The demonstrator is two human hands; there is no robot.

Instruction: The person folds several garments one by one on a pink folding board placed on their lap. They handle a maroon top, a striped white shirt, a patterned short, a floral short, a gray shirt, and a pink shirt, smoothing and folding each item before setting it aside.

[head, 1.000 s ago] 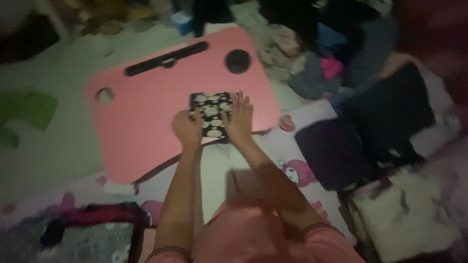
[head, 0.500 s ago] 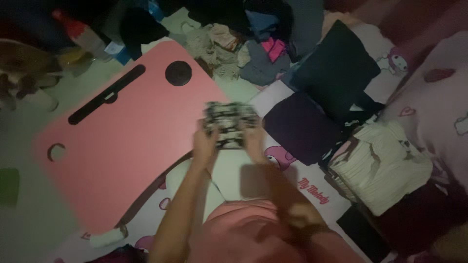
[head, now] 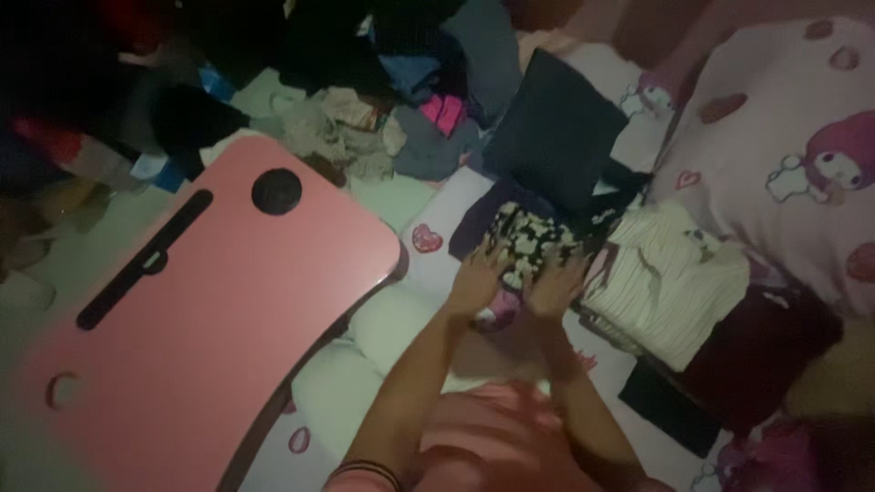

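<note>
- Setting: a dim room of a home, most likely a bedroom, seen from above with the person seated on bedding.
- Bedsheet (head: 428, 241): white, printed with cartoon rabbits and hearts; spread under the fingers (head: 497, 258).
- Pillow or quilt (head: 775, 137): pink, same cartoon print; well to the right of the fingers.
- Folded clothes: a cream striped garment (head: 670, 282) just right of the fingers, a dark folded piece (head: 556, 128) just beyond them.
- Loose laundry heap (head: 365, 128): mixed colours, beyond the fingers to the left.
- Pink lap desk (head: 182, 319): slot and round cup hole; left of the fingers.
</note>
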